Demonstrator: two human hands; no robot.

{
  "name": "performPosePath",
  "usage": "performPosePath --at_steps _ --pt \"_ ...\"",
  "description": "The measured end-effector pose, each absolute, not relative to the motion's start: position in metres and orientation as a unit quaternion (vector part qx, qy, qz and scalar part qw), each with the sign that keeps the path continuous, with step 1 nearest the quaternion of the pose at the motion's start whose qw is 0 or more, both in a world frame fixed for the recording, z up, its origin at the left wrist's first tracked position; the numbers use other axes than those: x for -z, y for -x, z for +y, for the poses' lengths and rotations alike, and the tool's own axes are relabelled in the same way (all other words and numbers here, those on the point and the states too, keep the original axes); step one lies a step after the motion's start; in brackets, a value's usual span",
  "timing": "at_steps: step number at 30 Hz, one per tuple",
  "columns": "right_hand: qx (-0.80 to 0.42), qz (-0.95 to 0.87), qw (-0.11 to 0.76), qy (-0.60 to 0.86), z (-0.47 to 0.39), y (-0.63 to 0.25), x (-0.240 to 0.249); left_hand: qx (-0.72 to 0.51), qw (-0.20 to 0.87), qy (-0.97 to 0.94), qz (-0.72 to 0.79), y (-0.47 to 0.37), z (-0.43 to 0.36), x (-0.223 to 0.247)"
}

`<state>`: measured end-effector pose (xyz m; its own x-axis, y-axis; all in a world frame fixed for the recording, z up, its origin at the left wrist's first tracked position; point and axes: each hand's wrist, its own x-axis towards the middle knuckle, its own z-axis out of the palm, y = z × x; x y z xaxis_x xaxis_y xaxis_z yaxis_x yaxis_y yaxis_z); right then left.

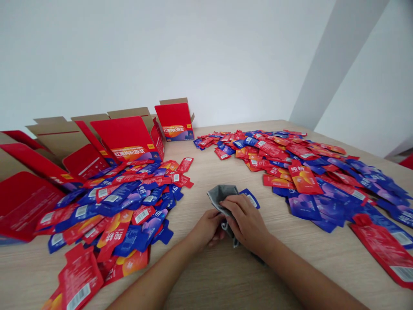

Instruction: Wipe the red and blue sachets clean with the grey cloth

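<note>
A crumpled grey cloth (226, 193) is held between both hands over the middle of the table. My left hand (208, 228) pinches its lower left edge, fingers closed. My right hand (247, 219) lies over the cloth from the right, its fingers curled round it. Part of the cloth hangs below the hands, and whatever may be inside its folds is hidden. Just behind my right hand, a blue sachet (251, 198) lies on the wooden table (206, 168), partly covered by the hand.
Red and blue sachets are heaped on the left (125, 193) and in a larger pile on the right (300, 168). Several open red cartons (129, 135) stand at the back left. Another carton (176, 120) stands near the wall. A large red pouch (383, 247) lies at the right.
</note>
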<state>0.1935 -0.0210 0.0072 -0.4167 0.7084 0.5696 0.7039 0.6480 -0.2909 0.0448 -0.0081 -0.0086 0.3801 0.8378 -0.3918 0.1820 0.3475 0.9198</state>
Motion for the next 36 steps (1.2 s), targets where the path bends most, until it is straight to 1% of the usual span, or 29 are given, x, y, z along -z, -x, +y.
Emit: performPosePath --at_steps 2,5,8,11,14,18,20,22,24,25,27,30,31,33,36 --pt "-0.008 -0.840 0.270 0.471 -0.017 -0.190 -0.006 -0.215 0.686 -0.487 0.496 -0.048 -0.007 0.006" --pt "-0.002 -0.829 0.176 0.531 -0.007 -0.187 -0.002 -0.185 0.694 -0.487 0.498 -0.051 -0.003 0.002" --pt "0.021 -0.797 0.122 0.591 0.004 -0.196 0.000 -0.180 0.698 -0.480 0.501 -0.047 0.000 0.001" --pt "0.030 -0.736 0.094 0.670 0.013 -0.217 0.002 -0.185 0.695 -0.478 0.505 -0.037 0.002 0.000" --pt "0.017 -0.708 0.111 0.697 0.019 -0.234 0.002 -0.203 0.682 -0.475 0.518 -0.026 0.004 -0.001" --pt "0.006 -0.721 0.235 0.652 0.009 -0.227 -0.004 -0.197 0.663 -0.490 0.530 -0.024 0.007 -0.002" --pt "0.003 -0.755 0.268 0.598 -0.002 -0.211 -0.007 -0.185 0.649 -0.505 0.538 -0.027 0.006 -0.001" --pt "-0.014 -0.809 0.238 0.538 -0.012 -0.193 -0.008 -0.181 0.634 -0.516 0.547 -0.030 0.006 0.000" --pt "-0.028 -0.843 0.176 0.508 -0.016 -0.181 -0.007 -0.179 0.625 -0.520 0.554 -0.030 0.005 0.000" --pt "-0.028 -0.843 0.146 0.518 -0.014 -0.180 -0.006 -0.177 0.625 -0.518 0.557 -0.030 0.005 0.000" --pt "-0.016 -0.807 0.097 0.583 -0.005 -0.187 -0.004 -0.173 0.630 -0.512 0.558 -0.028 0.005 -0.002" --pt "-0.005 -0.735 0.062 0.675 0.012 -0.212 -0.003 -0.170 0.642 -0.506 0.551 -0.026 0.005 -0.004" --pt "-0.008 -0.722 0.065 0.689 0.015 -0.220 -0.003 -0.169 0.644 -0.506 0.548 -0.026 0.005 -0.004" --pt "-0.018 -0.715 0.101 0.691 0.016 -0.229 -0.004 -0.165 0.642 -0.510 0.548 -0.026 0.005 -0.005" --pt "-0.019 -0.740 0.206 0.641 0.004 -0.220 -0.008 -0.159 0.631 -0.520 0.554 -0.028 0.004 -0.005"
